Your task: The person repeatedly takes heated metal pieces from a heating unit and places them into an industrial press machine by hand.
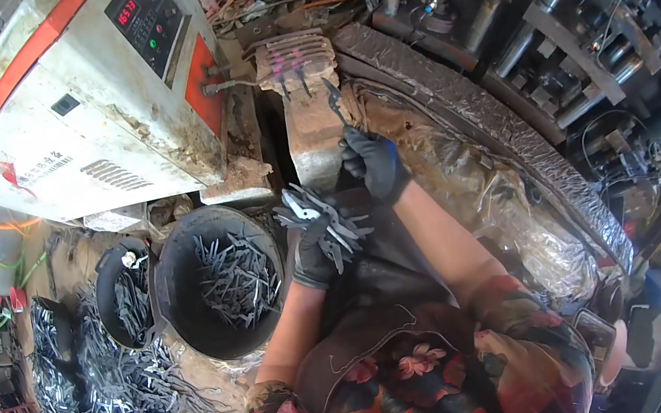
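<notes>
1. Here we are at the right hand (373, 164), dark-gloved, fingers closed on the lower end of one slim dark metal piece (335, 106), which points up and away from us.
2. That piece's far tip is right near the ridged, pink-marked block (293, 61); whether they touch, we can't tell.
3. Over to our left hand (315, 257), gloved as well, and it's gripping a fanned bundle of flat grey metal pieces (323, 214), ends sticking out every way, just in front of the pale pedestal (318, 155).
4. Big obstacle on our left: the white-and-orange cabinet (96, 96), its lit control panel (148, 24) facing us, its lower corner filling the space beside the pedestal.
5. Close by our left forearm sits a wide black tub (176, 272), part-filled with loose metal strips (241, 281); a smaller black bucket (110, 301) stands just beside it, strips inside too.
6. Further left, a great heap of strips (124, 400) spreads across the floor.
7. On our right, a long dark wrapped beam (475, 112) curves past, hemming us in, with crumpled clear plastic (523, 233) on its near side.
8. Beyond that beam, we've got heavy machinery (571, 42) with steel rods and cables.
</notes>
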A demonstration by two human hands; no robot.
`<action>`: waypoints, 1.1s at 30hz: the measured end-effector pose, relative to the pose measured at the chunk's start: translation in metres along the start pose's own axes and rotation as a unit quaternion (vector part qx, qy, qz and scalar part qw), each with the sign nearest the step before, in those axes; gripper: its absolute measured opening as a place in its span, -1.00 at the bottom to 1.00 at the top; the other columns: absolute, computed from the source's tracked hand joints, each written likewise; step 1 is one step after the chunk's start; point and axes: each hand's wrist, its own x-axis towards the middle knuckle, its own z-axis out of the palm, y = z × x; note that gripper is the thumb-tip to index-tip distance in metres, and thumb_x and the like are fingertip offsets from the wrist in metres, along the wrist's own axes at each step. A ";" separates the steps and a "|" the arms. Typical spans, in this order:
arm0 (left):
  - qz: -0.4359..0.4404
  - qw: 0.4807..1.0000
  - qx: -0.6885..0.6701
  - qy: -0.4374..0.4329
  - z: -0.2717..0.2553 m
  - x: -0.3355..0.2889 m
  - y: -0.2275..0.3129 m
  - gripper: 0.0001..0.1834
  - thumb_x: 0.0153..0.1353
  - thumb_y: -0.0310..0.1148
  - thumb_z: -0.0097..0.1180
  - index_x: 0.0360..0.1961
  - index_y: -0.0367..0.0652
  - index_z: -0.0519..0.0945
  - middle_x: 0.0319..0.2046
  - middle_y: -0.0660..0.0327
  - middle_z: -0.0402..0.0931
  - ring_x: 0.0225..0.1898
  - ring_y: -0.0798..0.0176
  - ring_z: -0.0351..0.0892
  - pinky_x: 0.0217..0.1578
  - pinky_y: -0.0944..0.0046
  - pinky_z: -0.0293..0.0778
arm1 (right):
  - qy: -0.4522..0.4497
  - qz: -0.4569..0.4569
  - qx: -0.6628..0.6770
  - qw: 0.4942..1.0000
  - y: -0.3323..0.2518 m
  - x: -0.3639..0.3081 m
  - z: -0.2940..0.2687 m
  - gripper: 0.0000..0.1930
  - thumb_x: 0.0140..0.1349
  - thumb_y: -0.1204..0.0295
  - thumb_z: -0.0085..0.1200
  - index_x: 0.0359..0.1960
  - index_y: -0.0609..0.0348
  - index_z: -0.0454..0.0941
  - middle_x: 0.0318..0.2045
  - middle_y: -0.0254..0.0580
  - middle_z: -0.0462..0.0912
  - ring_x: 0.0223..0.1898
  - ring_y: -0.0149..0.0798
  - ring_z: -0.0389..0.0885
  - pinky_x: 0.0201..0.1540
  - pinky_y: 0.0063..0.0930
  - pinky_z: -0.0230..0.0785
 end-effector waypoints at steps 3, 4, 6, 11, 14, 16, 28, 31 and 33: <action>-0.005 1.000 -0.005 0.020 0.008 -0.003 0.003 -0.59 0.07 -0.43 0.16 -0.04 -0.14 0.36 -0.35 0.15 0.50 -0.35 0.15 0.59 -0.29 0.13 0.60 | 0.035 0.008 0.012 0.999 0.008 0.031 0.001 -0.77 0.27 0.25 0.06 -0.42 0.14 0.49 -0.62 -0.39 0.48 -0.70 -0.53 0.34 -0.67 -0.70 0.09; -0.004 1.000 -0.010 0.023 0.009 -0.003 0.002 -0.59 0.07 -0.44 0.16 -0.03 -0.14 0.35 -0.34 0.14 0.50 -0.34 0.14 0.59 -0.29 0.13 0.60 | 0.029 0.002 0.034 0.999 0.009 0.039 -0.003 -0.77 0.26 0.26 0.07 -0.40 0.17 0.50 -0.61 -0.36 0.51 -0.69 -0.52 0.36 -0.66 -0.70 0.13; 0.003 0.999 -0.016 0.039 -0.015 -0.002 -0.001 -0.56 0.07 -0.45 0.16 -0.01 -0.14 0.34 -0.32 0.14 0.50 -0.33 0.13 0.59 -0.28 0.12 0.60 | 0.037 0.010 0.040 0.998 0.009 0.044 0.007 -0.76 0.26 0.25 0.07 -0.37 0.19 0.50 -0.58 -0.33 0.53 -0.66 -0.50 0.39 -0.64 -0.69 0.17; 0.018 0.999 -0.023 0.017 -0.013 -0.001 0.002 -0.49 0.04 -0.47 0.17 0.05 -0.11 0.32 -0.25 0.14 0.50 -0.30 0.09 0.59 -0.26 0.10 0.60 | 0.028 0.027 0.101 0.994 0.009 0.047 0.008 -0.73 0.26 0.24 0.07 -0.30 0.24 0.51 -0.53 -0.30 0.56 -0.58 -0.45 0.47 -0.58 -0.68 0.28; 0.012 0.999 -0.029 0.008 -0.014 0.000 0.003 -0.56 0.01 -0.47 0.19 -0.05 -0.14 0.37 -0.30 0.08 0.47 -0.13 -0.14 0.54 -0.12 -0.38 0.45 | 0.041 0.029 0.105 0.993 0.004 0.069 0.011 -0.73 0.29 0.19 0.02 -0.31 0.15 0.53 -0.47 -0.38 0.59 -0.55 -0.48 0.48 -0.54 -0.72 0.26; -0.001 1.000 -0.025 -0.009 -0.010 -0.001 0.002 -0.49 0.04 -0.47 0.16 0.05 -0.11 0.31 -0.21 0.12 0.49 -0.21 0.10 0.57 -0.23 0.06 0.60 | 0.056 0.006 0.128 0.990 -0.003 0.083 0.015 -0.64 0.26 0.12 0.06 -0.35 0.25 0.53 -0.54 -0.29 0.55 -0.56 -0.46 0.46 -0.55 -0.70 0.27; 0.003 1.000 -0.014 0.022 -0.017 -0.004 0.006 -0.50 0.01 -0.46 0.20 0.02 -0.12 0.34 -0.27 0.14 0.49 -0.26 0.09 0.57 -0.28 0.11 0.61 | -0.074 0.173 0.270 0.944 0.024 0.121 0.064 -0.50 0.20 -0.06 0.02 -0.30 0.22 0.56 -0.63 -0.39 0.51 -0.69 -0.54 0.36 -0.68 -0.80 0.20; 0.000 0.998 -0.025 0.050 -0.022 -0.001 0.002 -0.50 -0.01 -0.48 0.20 0.00 -0.13 0.34 -0.27 0.15 0.49 -0.25 0.14 0.57 -0.32 0.19 0.61 | -0.069 0.144 0.285 0.945 0.022 0.130 0.077 -0.58 0.28 0.03 -0.04 -0.24 0.20 0.55 -0.63 -0.40 0.50 -0.70 -0.58 0.33 -0.69 -0.83 0.20; 0.008 0.998 0.008 0.063 -0.040 0.003 -0.002 -0.51 0.00 -0.47 0.19 -0.01 -0.13 0.34 -0.29 0.13 0.49 -0.28 0.13 0.58 -0.34 0.21 0.61 | -0.063 0.125 0.267 0.953 0.028 0.116 0.069 -0.60 0.34 0.10 -0.11 -0.22 0.24 0.53 -0.63 -0.41 0.47 -0.70 -0.63 0.31 -0.70 -0.83 0.19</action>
